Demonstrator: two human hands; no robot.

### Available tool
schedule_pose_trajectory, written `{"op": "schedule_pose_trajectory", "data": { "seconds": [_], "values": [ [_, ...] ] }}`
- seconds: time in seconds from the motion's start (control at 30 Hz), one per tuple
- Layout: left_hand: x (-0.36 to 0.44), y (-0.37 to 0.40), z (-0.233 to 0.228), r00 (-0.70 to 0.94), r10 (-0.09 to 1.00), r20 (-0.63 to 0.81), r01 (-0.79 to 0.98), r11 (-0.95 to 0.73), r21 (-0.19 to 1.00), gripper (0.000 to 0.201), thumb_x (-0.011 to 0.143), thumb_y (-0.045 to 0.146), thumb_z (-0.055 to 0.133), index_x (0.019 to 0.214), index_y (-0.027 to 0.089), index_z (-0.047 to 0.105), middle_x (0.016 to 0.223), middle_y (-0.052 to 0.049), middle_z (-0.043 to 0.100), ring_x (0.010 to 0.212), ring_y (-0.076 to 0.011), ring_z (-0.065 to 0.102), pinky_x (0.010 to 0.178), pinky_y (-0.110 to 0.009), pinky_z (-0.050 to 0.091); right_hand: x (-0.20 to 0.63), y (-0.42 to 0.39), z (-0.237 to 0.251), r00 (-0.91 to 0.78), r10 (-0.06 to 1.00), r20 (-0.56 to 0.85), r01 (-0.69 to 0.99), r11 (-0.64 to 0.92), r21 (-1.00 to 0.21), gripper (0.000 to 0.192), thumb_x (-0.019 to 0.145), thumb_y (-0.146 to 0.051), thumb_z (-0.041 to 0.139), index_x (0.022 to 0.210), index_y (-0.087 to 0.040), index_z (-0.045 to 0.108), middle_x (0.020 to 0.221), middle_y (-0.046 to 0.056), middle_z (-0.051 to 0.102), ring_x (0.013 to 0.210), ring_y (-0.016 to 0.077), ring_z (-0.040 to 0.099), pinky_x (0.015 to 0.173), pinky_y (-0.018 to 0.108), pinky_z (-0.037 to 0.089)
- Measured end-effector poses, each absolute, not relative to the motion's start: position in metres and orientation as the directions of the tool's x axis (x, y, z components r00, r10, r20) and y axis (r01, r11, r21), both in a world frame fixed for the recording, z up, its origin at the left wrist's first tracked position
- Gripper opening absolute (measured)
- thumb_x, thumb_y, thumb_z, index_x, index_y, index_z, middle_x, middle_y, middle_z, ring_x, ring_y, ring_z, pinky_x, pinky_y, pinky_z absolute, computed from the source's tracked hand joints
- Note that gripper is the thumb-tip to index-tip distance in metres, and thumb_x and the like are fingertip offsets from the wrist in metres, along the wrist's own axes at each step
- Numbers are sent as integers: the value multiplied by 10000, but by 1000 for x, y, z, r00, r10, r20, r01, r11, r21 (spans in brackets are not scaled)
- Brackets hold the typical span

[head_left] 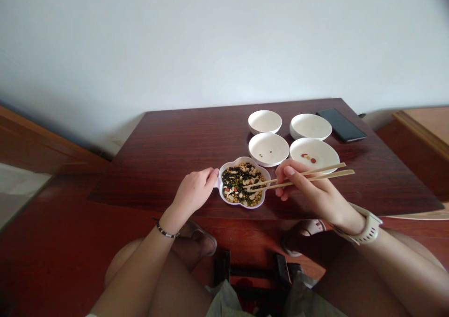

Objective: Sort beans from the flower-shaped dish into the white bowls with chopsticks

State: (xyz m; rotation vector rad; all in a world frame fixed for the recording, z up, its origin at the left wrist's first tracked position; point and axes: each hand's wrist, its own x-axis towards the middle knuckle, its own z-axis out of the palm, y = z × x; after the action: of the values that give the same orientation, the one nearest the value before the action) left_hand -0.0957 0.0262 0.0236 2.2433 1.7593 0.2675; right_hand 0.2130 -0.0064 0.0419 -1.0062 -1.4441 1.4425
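Looking down from head height at a dark red wooden table (182,144) filling the middle of the frame, backed by a pale wall across the upper half. Sitting just below centre, near the table's front edge, a flower-shaped white dish (244,188) heaped with mixed beans, dark, tan and reddish. Resting against the dish's left rim, the left hand (195,191), fingers loosely curled and touching the rim rather than closed around it, a thin bracelet (165,232) circling the wrist. Coming in from the lower right, the right hand (308,190), fingers pinched tight on a pair of wooden chopsticks (298,177), a pale wristband (367,229) sitting at the wrist. Pointing left, the chopstick tips, lying close together over the right side of the bean heap; not clear whether holding a bean between them. Standing just above and right of the dish, four round white bowls in a two-by-two block: the near left bowl (268,148) holding a couple of small green beans, the near right bowl (314,154) holding a few red beans and lying partly behind the chopsticks, the far left bowl (264,121) and the far right bowl (310,126) showing only white inside. Lying right of the far right bowl, toward the upper right corner of the table, a black phone (341,125), screen dark. Showing along the bottom of the frame, bare knees and sandalled feet under the table edge.
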Motion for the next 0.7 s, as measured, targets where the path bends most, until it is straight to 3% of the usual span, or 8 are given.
{"op": "schedule_pose_trajectory", "data": {
  "seconds": [0.4, 0.7],
  "values": [
    [-95, 27, 25, 232, 972, -39, 924, -208, 320, 478, 1148, 421, 324, 865, 221, 653, 868, -78, 789, 826, -266, 751, 725, -345, 377, 205, -10, 40, -441, 897, 17, -6, 16, -1000, 374, 1118, -486, 487, 946, -196, 650, 828, 45, 680, 718, 153, 639, 669, 286, 550],
    [-94, 27, 24, 238, 971, -38, 924, -214, 316, 486, 1149, 422, 319, 863, 220, 656, 857, -72, 785, 816, -252, 745, 716, -342, 379, 208, -10, 36, -392, 917, 67, 84, 108, -991, 344, 1120, -476, 486, 952, -217, 638, 846, 41, 681, 753, 176, 649, 681, 322, 542]
  ]
}}
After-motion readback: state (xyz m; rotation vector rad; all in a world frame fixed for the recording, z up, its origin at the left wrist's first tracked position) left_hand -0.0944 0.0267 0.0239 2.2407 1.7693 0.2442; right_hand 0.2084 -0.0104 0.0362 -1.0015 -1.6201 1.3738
